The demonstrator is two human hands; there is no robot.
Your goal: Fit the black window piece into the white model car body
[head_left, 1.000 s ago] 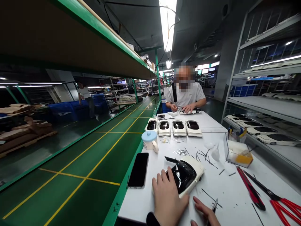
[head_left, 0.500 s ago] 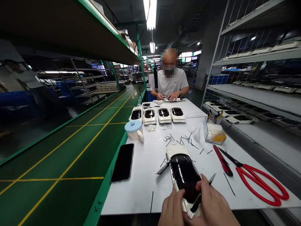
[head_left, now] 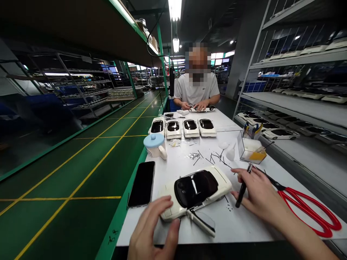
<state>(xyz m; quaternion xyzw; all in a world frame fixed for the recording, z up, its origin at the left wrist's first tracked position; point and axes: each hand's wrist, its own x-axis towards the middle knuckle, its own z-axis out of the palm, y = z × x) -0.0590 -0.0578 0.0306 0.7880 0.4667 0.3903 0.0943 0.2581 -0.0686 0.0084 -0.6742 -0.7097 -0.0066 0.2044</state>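
A white toy car body (head_left: 195,191) with a glossy black roof lies crosswise on the white table (head_left: 179,169), one door hanging open at its near side. My left hand (head_left: 154,231) touches the car's left end with thumb and fingers curved around it. My right hand (head_left: 257,195) sits to the right of the car, closed on a thin black tool (head_left: 243,187) whose tip points down at the table.
A black phone (head_left: 142,183) lies left of the car, a blue-lidded mug (head_left: 155,145) behind it. Several white car bodies (head_left: 187,128) line up farther back. Red scissors (head_left: 306,209), a clear box (head_left: 251,150) and scattered black slivers lie right. A person sits opposite.
The car has turned from lengthwise to crosswise and its door now hangs open. My right hand left the car and moved right with the tool; my left hand shifted to the car's left end.
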